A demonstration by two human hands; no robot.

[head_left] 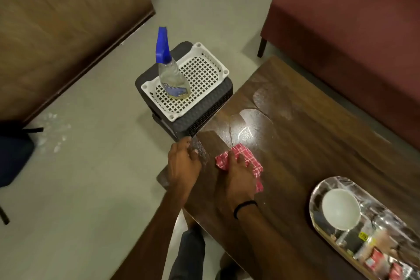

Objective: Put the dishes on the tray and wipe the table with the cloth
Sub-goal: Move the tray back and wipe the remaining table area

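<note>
My right hand (238, 177) presses flat on a red checked cloth (246, 157) near the left corner of the dark wooden table (318, 138). Wet streaks shine on the wood just beyond the cloth. My left hand (184, 161) rests on the table's left edge, fingers curled over it. A shiny oval metal tray (318, 191) lies at the lower right of the table. It carries a white bowl (341, 209) and some small packets and jars.
A spray bottle with a blue head (170, 70) stands in a white plastic basket (204, 79) on a dark stool (204, 111) left of the table. A maroon sofa (352, 18) runs along the table's far side. A wooden panel (68, 18) fills the upper left.
</note>
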